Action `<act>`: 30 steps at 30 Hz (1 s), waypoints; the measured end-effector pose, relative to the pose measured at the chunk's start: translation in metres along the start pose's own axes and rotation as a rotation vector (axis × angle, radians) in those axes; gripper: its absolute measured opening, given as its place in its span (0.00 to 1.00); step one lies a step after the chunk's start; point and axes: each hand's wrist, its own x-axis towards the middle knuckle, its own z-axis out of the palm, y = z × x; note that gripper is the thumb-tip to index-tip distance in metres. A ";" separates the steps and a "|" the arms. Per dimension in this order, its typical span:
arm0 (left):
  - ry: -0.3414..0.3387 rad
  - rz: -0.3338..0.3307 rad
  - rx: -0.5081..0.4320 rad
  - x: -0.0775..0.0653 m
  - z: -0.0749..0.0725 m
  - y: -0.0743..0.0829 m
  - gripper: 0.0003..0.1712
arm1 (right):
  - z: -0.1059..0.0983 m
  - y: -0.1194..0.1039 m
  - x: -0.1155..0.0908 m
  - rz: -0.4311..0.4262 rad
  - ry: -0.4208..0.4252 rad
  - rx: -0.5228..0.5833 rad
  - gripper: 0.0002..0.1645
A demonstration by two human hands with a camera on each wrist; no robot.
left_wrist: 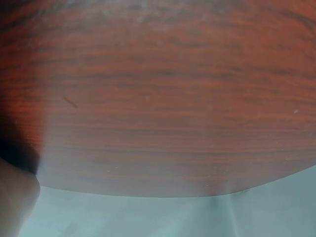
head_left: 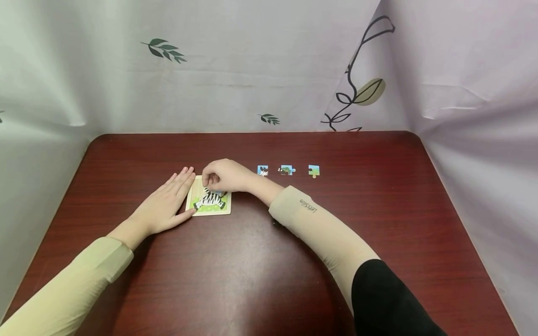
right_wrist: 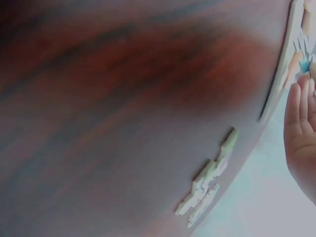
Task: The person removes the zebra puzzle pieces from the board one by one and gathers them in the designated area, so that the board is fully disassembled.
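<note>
A zebra jigsaw puzzle in a pale wooden frame (head_left: 229, 205) lies on the table, with striped legs and body on green visible. My left hand (head_left: 166, 205) is flat along its left side, fingers straight, thumb at the frame's lower left corner. Over the upper part of the puzzle, my right hand (head_left: 227, 175) bends its fingers down and pinches a bluish puzzle piece (head_left: 217, 192), mostly hidden beneath them. In the right wrist view, the right hand (right_wrist: 302, 128) and a spot of blue piece (right_wrist: 304, 65) show at the right edge.
Three loose puzzle pieces lie in a row right of the frame: one with blue and white (head_left: 262, 170), a middle one (head_left: 286, 170), and a blue-green one (head_left: 314, 171). The dark red wooden table (head_left: 252, 280) meets a pale leaf-print curtain (head_left: 218, 70) behind.
</note>
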 end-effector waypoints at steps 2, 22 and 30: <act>0.001 -0.004 0.002 0.000 0.001 -0.001 0.55 | -0.003 0.000 -0.001 -0.001 0.004 0.052 0.04; -0.022 0.000 0.033 0.002 -0.001 -0.002 0.55 | -0.061 0.021 -0.059 0.068 0.006 0.233 0.04; -0.010 0.013 0.036 0.003 -0.002 -0.002 0.54 | -0.076 0.043 -0.091 0.121 -0.004 0.207 0.04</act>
